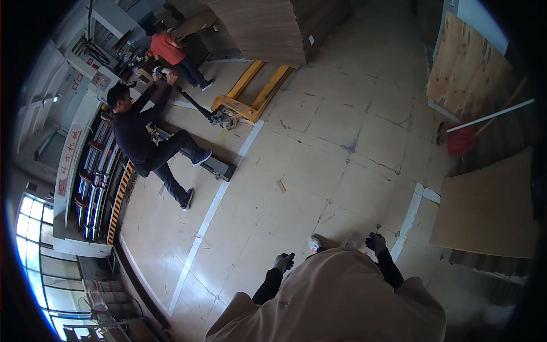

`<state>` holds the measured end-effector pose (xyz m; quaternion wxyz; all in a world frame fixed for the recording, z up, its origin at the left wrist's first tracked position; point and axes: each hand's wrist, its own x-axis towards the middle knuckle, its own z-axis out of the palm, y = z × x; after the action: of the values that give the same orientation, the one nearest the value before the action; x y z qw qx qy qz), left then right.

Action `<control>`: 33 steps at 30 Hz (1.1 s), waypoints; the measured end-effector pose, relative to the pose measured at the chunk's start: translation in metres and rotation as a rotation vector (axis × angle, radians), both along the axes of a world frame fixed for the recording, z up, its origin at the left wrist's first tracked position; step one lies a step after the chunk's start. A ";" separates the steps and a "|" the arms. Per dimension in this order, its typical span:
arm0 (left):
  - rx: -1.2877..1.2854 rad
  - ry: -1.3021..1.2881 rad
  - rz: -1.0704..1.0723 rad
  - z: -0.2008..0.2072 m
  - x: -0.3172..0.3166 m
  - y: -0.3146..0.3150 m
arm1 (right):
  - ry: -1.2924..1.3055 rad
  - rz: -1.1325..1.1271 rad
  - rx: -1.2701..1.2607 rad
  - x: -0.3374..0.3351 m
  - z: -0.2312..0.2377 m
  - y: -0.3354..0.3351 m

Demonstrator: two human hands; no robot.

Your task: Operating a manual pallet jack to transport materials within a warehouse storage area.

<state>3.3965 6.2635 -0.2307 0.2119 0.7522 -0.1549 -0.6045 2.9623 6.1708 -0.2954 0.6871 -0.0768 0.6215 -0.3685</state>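
My left hand [284,262], in a grey glove with dark fingers, hangs beside my body with its fingers curled. Nothing shows in it. On the other side is my right hand [375,243], gloved dark, its fingers also curled in, with no object visible. Both hands are above the tiled floor [302,188] and touch nothing that I can see. A beige garment [347,290] covers my front, and dark sleeves reach to the gloves. One of my shoes [315,244] shows ahead of it.
Left of me, a co-worker [137,128] in dark clothes grips the handle of a yellow pallet jack [239,105]. Another person in a red top [166,50] stands behind. Tall stacked board [262,28] is ahead. Cardboard sheets [484,205] and plywood [464,71] flank the right; a machine [91,176] lines the left.
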 end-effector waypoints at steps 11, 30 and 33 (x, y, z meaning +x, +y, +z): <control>-0.002 0.012 0.002 0.004 -0.004 0.001 | 0.025 0.014 -0.016 -0.001 -0.002 0.004; 0.011 0.000 -0.004 -0.011 0.000 0.013 | 0.011 0.084 0.005 0.005 0.004 -0.008; 0.007 0.000 0.002 -0.011 0.000 0.012 | 0.010 0.108 -0.008 0.006 0.008 -0.013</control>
<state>3.3967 6.2755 -0.2417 0.2097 0.7531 -0.1522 -0.6047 2.9684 6.1573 -0.2872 0.7025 -0.1146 0.6184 -0.3330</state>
